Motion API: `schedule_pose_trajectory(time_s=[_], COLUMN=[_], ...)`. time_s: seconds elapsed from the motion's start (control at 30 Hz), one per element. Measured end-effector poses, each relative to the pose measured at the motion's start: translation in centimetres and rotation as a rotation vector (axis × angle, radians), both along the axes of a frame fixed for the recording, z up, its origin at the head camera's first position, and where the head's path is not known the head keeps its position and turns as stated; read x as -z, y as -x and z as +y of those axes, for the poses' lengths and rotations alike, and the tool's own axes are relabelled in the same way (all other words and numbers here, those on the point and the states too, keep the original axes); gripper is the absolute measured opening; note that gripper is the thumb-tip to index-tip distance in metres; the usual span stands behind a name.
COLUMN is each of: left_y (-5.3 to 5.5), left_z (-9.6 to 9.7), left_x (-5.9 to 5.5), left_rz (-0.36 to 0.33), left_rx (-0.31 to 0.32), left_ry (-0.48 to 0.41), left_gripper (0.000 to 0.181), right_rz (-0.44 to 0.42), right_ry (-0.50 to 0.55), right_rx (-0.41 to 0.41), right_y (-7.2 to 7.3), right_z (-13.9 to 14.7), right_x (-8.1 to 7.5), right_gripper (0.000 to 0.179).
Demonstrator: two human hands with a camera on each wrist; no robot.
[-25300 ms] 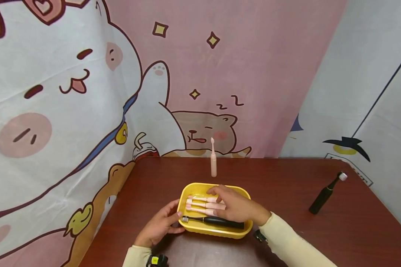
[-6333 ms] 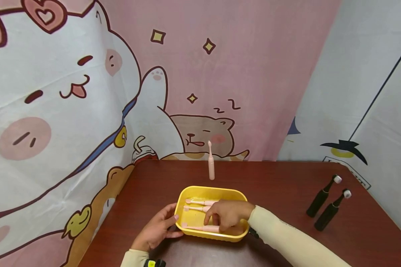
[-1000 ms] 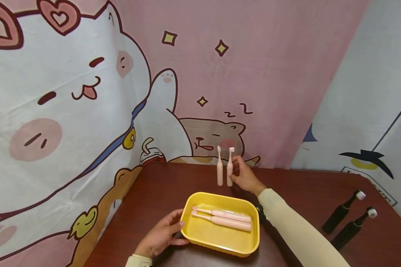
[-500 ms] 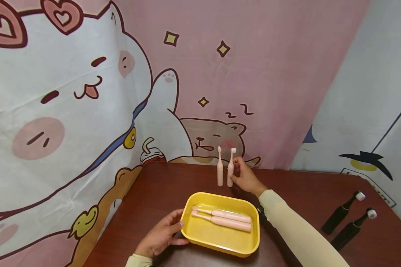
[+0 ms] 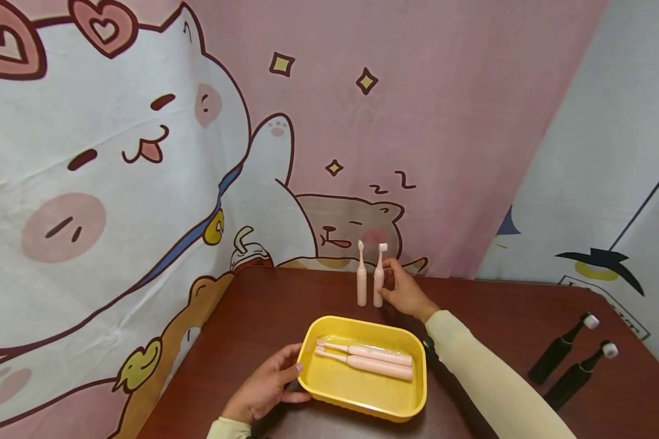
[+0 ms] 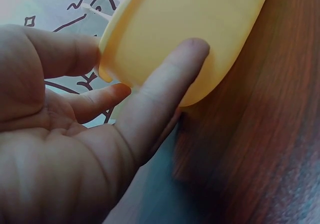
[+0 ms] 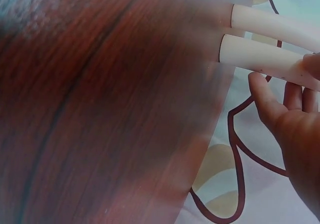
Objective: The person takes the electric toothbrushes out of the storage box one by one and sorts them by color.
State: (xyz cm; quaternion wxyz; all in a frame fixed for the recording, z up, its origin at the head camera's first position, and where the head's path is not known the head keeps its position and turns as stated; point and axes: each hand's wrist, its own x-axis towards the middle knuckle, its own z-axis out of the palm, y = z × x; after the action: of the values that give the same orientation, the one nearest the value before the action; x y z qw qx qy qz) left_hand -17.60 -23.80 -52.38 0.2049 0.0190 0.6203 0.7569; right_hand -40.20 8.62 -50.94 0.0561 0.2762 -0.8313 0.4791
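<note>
In the head view, my right hand pinches a pink electric toothbrush that stands upright on the table, leaning very slightly right. Just left of it, a second pink electric toothbrush stands upright by itself. In the right wrist view, the handle of the pinched toothbrush lies between thumb and fingers. My left hand grips the left end of a yellow plastic basket, thumb at its rim. Inside the basket two more pink toothbrushes lie side by side, heads to the left.
Two black electric toothbrushes stand at the right of the dark red-brown table. A cartoon-printed cloth hangs behind and along the left of the table.
Since the oldest frame, a second black toothbrush has joined the first at right, out of the basket. Since 6.3 s ago, one pink toothbrush has moved from basket to back; lately it tilted slightly.
</note>
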Motion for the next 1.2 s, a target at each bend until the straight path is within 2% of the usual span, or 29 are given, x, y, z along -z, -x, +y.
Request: schedule_pose_trajectory(time_s=[0.5, 0.63, 0.87, 1.2], left_y=[-0.2, -0.3, -0.1, 0.1], left_z=[0.3, 0.3, 0.2, 0.0], left_x=[-0.1, -0.1, -0.3, -0.1], left_rz=[-0.002, 0.018, 0.015, -0.001], left_rx=[0.003, 0.003, 0.007, 0.005], left_ry=[0.000, 0.007, 0.018, 0.013], left_gripper=[0.055, 0.056, 0.056, 0.056], right_rz=[-0.048, -0.091, -0.245, -0.260], right_ry=[-0.009, 0.029, 0.146, 0.283], right_rx=[0.020, 0.009, -0.002, 0.004], right_y=[-0.2, -0.6, -1.5, -3.2], right_z=[0.9, 1.3, 1.8, 3.0], right_x=[0.0, -0.9, -2.8, -5.4], right_gripper=[0.060, 0.064, 0.070, 0.075])
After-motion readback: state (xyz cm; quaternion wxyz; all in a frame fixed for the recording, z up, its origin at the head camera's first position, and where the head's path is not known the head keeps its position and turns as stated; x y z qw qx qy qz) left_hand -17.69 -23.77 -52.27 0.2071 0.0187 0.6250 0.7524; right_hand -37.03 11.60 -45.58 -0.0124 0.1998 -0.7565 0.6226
